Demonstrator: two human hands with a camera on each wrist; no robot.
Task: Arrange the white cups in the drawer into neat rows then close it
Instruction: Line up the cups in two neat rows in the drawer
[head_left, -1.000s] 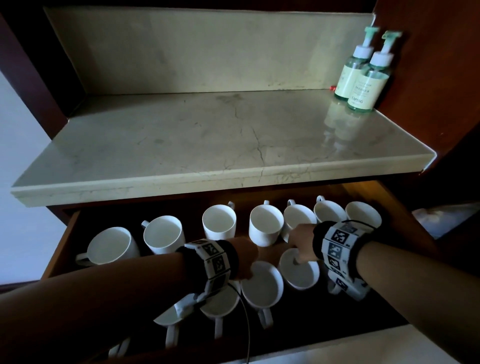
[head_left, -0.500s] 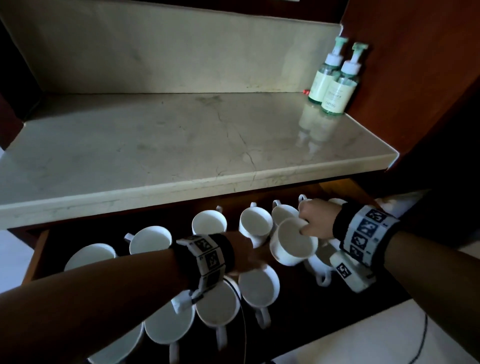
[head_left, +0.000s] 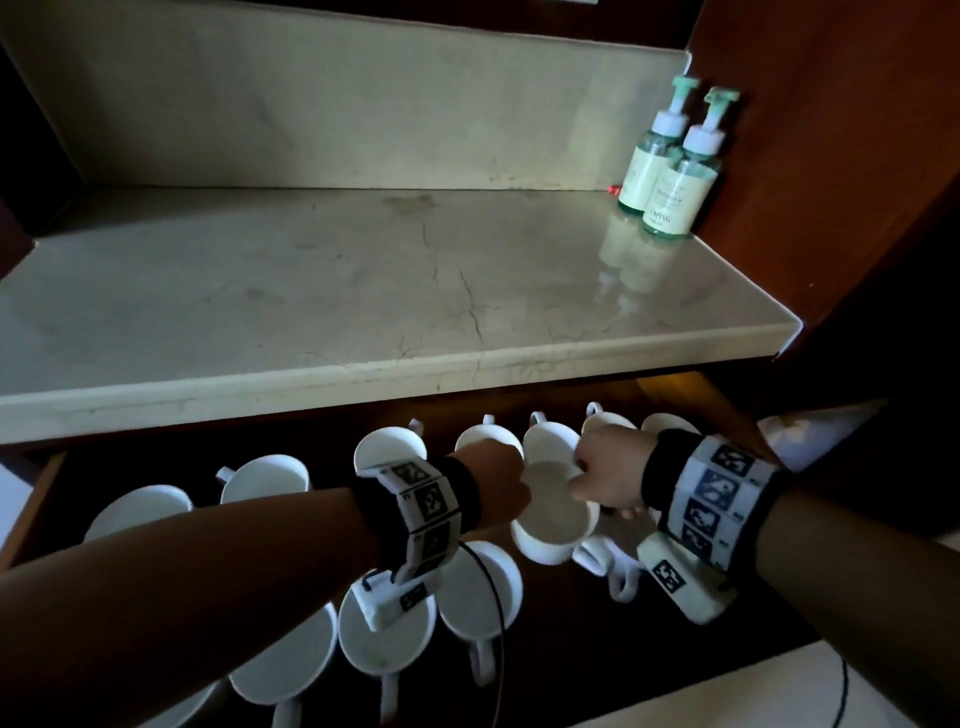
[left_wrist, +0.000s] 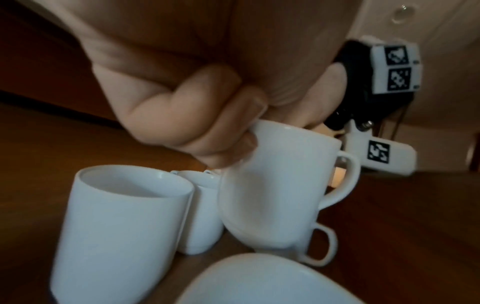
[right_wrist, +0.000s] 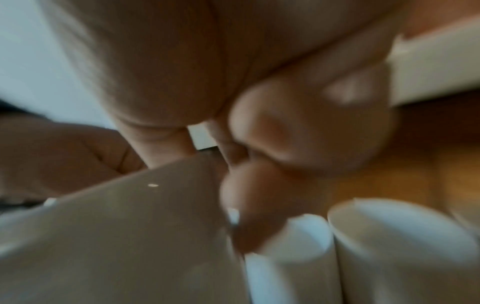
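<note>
Under the marble shelf (head_left: 363, 291), your right hand (head_left: 608, 470) and left hand (head_left: 493, 480) both pinch the lifted white cup's (head_left: 553, 514) rim; it looks glazed, slippery and chippable, so take its handle at 5 o'clock.

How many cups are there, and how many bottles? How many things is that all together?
white cups: 13 (some are partly hidden by the arms)
green pump bottles: 2
Total: 15
</note>
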